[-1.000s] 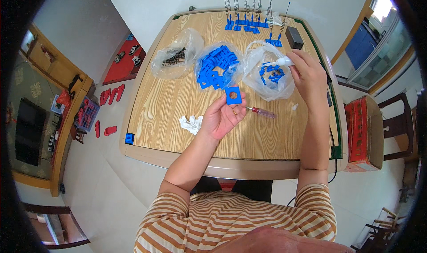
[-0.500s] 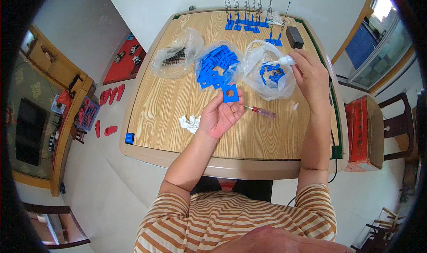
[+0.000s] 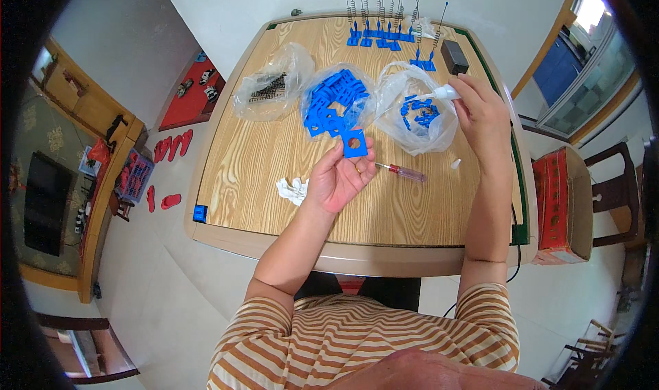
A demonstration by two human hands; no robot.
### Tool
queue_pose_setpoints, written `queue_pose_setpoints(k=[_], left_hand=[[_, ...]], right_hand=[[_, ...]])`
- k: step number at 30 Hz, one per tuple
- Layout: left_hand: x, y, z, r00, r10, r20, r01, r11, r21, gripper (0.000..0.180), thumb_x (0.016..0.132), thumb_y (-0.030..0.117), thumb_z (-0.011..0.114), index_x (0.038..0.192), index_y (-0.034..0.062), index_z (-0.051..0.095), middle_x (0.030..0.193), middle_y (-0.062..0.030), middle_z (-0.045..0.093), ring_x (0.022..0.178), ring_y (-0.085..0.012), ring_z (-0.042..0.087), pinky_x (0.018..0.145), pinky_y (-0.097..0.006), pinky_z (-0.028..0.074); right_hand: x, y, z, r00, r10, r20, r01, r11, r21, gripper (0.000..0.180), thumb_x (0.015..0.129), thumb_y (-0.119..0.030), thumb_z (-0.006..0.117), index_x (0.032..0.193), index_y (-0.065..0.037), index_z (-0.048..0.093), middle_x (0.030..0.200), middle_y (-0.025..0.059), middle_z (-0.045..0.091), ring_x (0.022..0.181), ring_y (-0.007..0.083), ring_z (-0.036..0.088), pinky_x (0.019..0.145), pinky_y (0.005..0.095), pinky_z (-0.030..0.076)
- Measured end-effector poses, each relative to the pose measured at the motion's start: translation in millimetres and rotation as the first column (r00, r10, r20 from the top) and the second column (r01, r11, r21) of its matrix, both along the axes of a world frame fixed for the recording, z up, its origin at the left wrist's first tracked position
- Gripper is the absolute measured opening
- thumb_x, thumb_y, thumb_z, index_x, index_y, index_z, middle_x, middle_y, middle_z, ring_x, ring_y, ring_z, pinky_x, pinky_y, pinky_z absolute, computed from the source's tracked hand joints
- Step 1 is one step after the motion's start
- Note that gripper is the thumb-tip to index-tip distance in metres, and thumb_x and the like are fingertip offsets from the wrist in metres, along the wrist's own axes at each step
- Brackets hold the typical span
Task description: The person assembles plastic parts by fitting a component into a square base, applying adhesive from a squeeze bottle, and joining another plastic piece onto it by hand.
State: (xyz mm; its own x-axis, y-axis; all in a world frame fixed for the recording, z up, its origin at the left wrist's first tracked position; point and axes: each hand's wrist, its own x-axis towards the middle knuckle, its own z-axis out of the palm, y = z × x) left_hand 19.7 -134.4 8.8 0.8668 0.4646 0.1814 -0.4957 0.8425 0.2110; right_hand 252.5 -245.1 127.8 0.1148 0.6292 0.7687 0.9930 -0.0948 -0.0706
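Observation:
My left hand [image 3: 338, 183] holds a flat blue square plate with a round hole [image 3: 357, 152] between thumb and fingers, raised above the table. In my right hand [image 3: 484, 119] is a small white squeeze bottle with a thin nozzle [image 3: 446, 91], which looks like a glue bottle. It points left, with its tip apart from the blue plate. Beside my left fingertips lies a screwdriver with a clear red handle [image 3: 410, 174]. A small white cap [image 3: 456, 163] rests to the right of it. Under the bottle is a plastic bag [image 3: 429, 142] of small blue parts.
Blue plates fill a middle bag [image 3: 338, 91]; dark springs lie in a left bag [image 3: 269, 88]. Several spring rods on blue bases [image 3: 391, 37] stand at the back, near a dark block [image 3: 454, 57]. Crumpled tissue [image 3: 293, 191] lies left, and a blue piece [image 3: 200, 213] sits at the corner.
My right hand has shifted slightly right with the bottle, and its nozzle has tilted a little. My left hand and the blue plate have stayed almost still.

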Motion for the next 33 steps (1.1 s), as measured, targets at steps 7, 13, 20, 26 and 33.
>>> queue_pose_setpoints(k=[7,13,20,26,33], left_hand=[[0.5,-0.4,0.9,1.0,-0.004,0.013,0.004,1.0,-0.006,0.038,0.093,0.022,0.05,0.126,0.0049,0.045,0.119,-0.0158,0.056,0.105,-0.0272,0.057,0.089,-0.041,0.048],[0.7,0.1,0.1,1.0,-0.005,0.005,0.005,1.0,-0.003,0.038,0.093,0.022,0.05,0.126,0.0051,0.045,0.119,-0.0156,0.056,0.105,-0.0274,0.057,0.089,-0.041,0.048],[1.0,0.0,1.2,1.0,-0.014,0.005,0.014,1.0,-0.017,0.038,0.093,0.021,0.05,0.127,0.0065,0.045,0.118,-0.016,0.056,0.105,-0.0275,0.057,0.088,-0.042,0.048],[0.7,0.6,-1.1,1.0,-0.014,0.004,0.014,1.0,-0.005,0.038,0.093,0.022,0.049,0.127,0.0067,0.045,0.119,-0.016,0.056,0.105,-0.0275,0.058,0.089,-0.042,0.048],[0.9,-0.3,-0.4,1.0,-0.007,0.009,0.008,1.0,-0.006,0.038,0.093,0.022,0.049,0.128,0.0064,0.044,0.119,-0.0159,0.056,0.105,-0.0276,0.058,0.089,-0.042,0.048]], right_hand=[[-0.7,0.0,0.7,1.0,-0.003,0.025,0.003,1.0,0.004,0.029,0.073,-0.003,0.066,0.102,-0.009,0.065,0.105,0.0094,0.064,0.091,0.0281,0.062,0.076,0.035,0.05],[-0.2,-0.6,1.0,1.0,-0.007,0.03,0.007,1.0,0.006,0.029,0.073,-0.003,0.066,0.102,-0.01,0.065,0.106,0.0089,0.064,0.091,0.0279,0.062,0.076,0.0348,0.05],[0.3,-0.9,0.3,0.998,-0.027,0.048,0.027,1.0,0.011,0.03,0.073,-0.004,0.067,0.103,-0.01,0.065,0.106,0.0082,0.064,0.092,0.0275,0.062,0.076,0.0348,0.05],[1.2,0.3,-0.3,0.999,-0.017,0.05,0.016,1.0,0.015,0.03,0.073,-0.004,0.067,0.102,-0.01,0.065,0.106,0.0081,0.064,0.092,0.0275,0.062,0.076,0.0352,0.05],[0.9,-0.3,-0.7,0.999,-0.017,0.052,0.016,1.0,0.026,0.031,0.072,-0.004,0.067,0.102,-0.01,0.064,0.104,0.0079,0.063,0.091,0.0271,0.062,0.076,0.0354,0.05]])
